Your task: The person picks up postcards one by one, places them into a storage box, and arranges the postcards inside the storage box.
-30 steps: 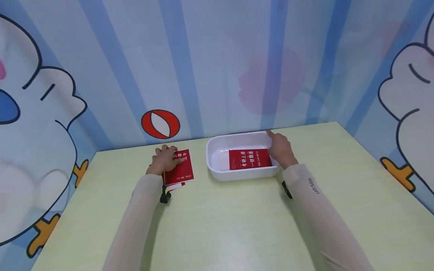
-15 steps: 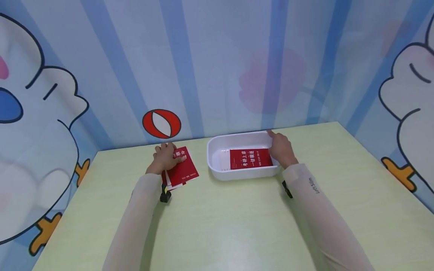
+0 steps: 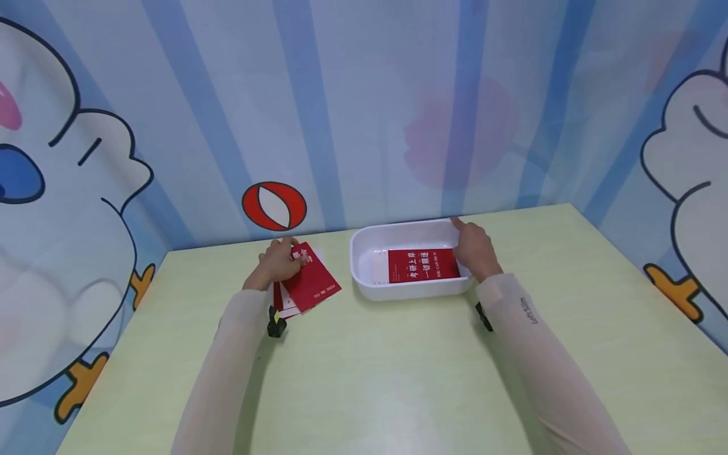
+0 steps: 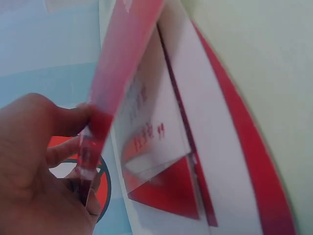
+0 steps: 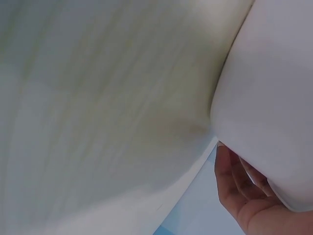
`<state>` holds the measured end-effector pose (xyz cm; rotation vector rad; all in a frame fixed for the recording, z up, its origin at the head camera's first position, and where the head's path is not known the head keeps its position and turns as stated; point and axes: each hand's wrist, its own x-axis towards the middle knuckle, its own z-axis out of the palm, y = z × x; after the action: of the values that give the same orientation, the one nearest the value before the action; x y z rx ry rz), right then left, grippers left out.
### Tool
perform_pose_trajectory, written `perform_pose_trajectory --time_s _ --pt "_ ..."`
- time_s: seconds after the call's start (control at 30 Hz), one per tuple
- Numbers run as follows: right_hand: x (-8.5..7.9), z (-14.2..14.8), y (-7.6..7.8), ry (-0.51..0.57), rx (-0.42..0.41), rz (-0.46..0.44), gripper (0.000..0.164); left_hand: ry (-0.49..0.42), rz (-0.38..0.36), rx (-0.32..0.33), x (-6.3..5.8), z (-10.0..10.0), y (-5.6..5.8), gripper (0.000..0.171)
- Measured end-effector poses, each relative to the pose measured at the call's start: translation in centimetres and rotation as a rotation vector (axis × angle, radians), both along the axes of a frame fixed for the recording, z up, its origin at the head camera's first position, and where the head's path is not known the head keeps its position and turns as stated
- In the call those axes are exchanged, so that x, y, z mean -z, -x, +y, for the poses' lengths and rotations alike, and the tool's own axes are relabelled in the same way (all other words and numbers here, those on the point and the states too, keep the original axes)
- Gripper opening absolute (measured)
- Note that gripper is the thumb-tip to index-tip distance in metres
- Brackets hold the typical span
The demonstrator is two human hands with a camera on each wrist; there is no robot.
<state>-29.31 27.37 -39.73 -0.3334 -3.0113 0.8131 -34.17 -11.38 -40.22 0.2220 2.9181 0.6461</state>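
Observation:
In the head view, my left hand (image 3: 279, 260) pinches a red card (image 3: 313, 281) with white lettering between thumb and fingers. The left wrist view has this glossy card (image 4: 110, 83) tilted up above other red-and-white cards (image 4: 190, 122), whose far ends fall out of frame. Those lower cards (image 3: 287, 306) show only at their edges in the head view. My right hand (image 3: 476, 251) grips the right end of a white plastic basin (image 3: 409, 291). Inside the basin lies another red card (image 3: 423, 265) with white characters. From the right wrist, the fingers curl at the basin's rim.
The pale yellow-green table (image 3: 364, 379) ends at a blue striped backdrop (image 3: 375, 114) with cartoon figures. The basin stands close to the table's back edge, a short gap right of the cards. A black wrist device (image 3: 276, 322) sits at my left cuff.
The card in my left hand has swung its near end to the right, fanning away from the cards beneath and baring more of them. My right hand and the basin stay put.

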Motion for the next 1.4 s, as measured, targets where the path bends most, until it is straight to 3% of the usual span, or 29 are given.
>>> perform_pose_trajectory --time_s 0.27,0.5,0.7,1.03,1.4 --pt "0.2 -0.1 -0.1 0.012 0.01 0.003 0.073 -0.097 -0.043 -0.017 0.9 -0.1 0.2 0.051" --pt "0.3 0.0 0.0 0.006 0.013 0.02 0.073 -0.192 -0.088 -0.06 0.9 -0.2 0.3 0.05" --pt "0.3 0.0 0.1 -0.003 0.004 0.021 0.072 -0.295 -0.058 -0.087 0.7 -0.1 0.1 0.045" --pt "0.2 0.0 0.1 0.011 0.007 0.021 0.074 -0.345 -0.04 -0.101 0.3 0.4 -0.2 0.048" --pt "0.0 -0.3 -0.1 0.002 0.011 0.008 0.073 -0.402 -0.1 -0.084 0.5 1.3 -0.7 0.054"
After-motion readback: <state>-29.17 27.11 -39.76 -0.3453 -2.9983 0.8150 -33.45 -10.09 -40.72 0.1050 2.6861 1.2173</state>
